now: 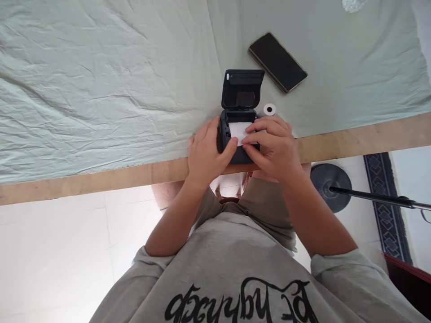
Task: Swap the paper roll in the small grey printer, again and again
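A small black printer-like device [241, 155] sits at the table's front edge, its lid [241, 89] raised away from me. White paper [237, 130] lies inside its compartment. My left hand [209, 150] wraps round the device's left side, thumb on the near rim by the paper. The fingers of my right hand [274, 146] are bent together over the right side, their tips on the paper. Just beyond my right hand is a small white paper roll [270, 109] with a dark core.
A dark phone [279, 62] lies on the green cloth [134, 80] at the back right. Clear crumpled plastic [353, 4] is at the top edge. Below the wooden table edge [363, 140], a round black stand base [330, 186] with a pole rests on the floor.
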A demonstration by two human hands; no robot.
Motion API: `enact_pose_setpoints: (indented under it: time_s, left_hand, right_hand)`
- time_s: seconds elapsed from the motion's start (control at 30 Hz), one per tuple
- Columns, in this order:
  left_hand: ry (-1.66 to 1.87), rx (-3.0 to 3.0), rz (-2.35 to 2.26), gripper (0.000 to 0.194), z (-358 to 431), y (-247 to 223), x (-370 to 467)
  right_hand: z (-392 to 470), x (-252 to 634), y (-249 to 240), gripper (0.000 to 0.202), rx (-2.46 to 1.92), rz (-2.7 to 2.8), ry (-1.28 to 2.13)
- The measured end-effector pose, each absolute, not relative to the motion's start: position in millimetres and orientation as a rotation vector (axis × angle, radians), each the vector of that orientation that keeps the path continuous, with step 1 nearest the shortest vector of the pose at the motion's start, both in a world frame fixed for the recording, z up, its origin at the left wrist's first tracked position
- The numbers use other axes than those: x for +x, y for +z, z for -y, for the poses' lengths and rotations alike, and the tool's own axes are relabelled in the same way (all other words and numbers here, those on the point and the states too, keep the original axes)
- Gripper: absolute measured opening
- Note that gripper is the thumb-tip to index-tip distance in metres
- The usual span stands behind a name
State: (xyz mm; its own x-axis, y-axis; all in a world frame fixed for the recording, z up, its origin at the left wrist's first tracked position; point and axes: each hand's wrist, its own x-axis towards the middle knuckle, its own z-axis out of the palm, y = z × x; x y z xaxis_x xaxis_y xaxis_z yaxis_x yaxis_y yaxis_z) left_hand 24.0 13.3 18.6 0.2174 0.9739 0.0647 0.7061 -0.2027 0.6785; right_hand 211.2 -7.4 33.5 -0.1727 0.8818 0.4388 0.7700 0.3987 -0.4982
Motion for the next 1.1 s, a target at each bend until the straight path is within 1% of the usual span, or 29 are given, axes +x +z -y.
enact_pose_setpoints:
  time_s: [0.1, 0.13, 0.27, 0.33, 0.4, 0.47, 0.63, 0.67, 0.77, 0.87, 1.1]
  left_hand:
    - [0.623, 2.061, -1.576, 0.066, -10.0, 17.6, 26.9]
    - [0.614, 2.077, -1.569, 0.067, -9.0, 17.3, 26.4]
    - [0.615, 2.103, -1.544, 0.067, -8.1, 16.4, 23.0]
    - [0.601, 2.110, -1.540, 0.067, -8.5, 16.7, 22.7]
    - [0.576, 2.113, -1.553, 0.067, -8.4, 17.6, 23.5]
    - [0.559, 2.115, -1.571, 0.068, -7.7, 18.6, 24.5]
    - [0.567, 2.096, -1.569, 0.067, -6.7, 20.2, 25.4]
    - [0.570, 2.092, -1.564, 0.067, -6.8, 19.9, 25.2]
    - [0.584, 2.098, -1.554, 0.067, -7.2, 17.9, 24.2]
    - [0.629, 2.113, -1.537, 0.067, -6.7, 15.9, 22.8]
    - [0.697, 2.166, -1.418, 0.064, -5.4, 16.0, 22.6]
  right_hand:
    - [9.6, 213.4, 35.4, 0.005, -1.333, 1.956, 0.202]
    - [7.7, 214.5, 37.2, 0.007, -1.313, 1.925, 0.181]
    - [-16.3, 219.0, 43.5, 0.027, -1.405, 1.809, 0.092]
    - [-33.7, 220.0, 44.3, 0.040, -1.444, 1.833, 0.116]
    - [-47.3, 220.1, 44.3, 0.047, -1.439, 1.853, 0.155]
    - [-51.8, 219.9, 44.8, 0.044, -1.403, 1.839, 0.201]
    - [-22.7, 220.1, 36.0, 0.025, -1.289, 1.584, 0.245]
    - [-14.0, 219.9, 30.0, 0.026, -1.300, 1.511, 0.288]
    - [6.1, 218.1, 9.3, 0.036, -1.355, 1.310, 0.525]
    - [9.9, 216.0, 1.1, 0.043, -1.425, 1.234, 0.694]
    - [-12.7, 216.7, 21.9, 0.054, -1.588, 1.422, 0.732]
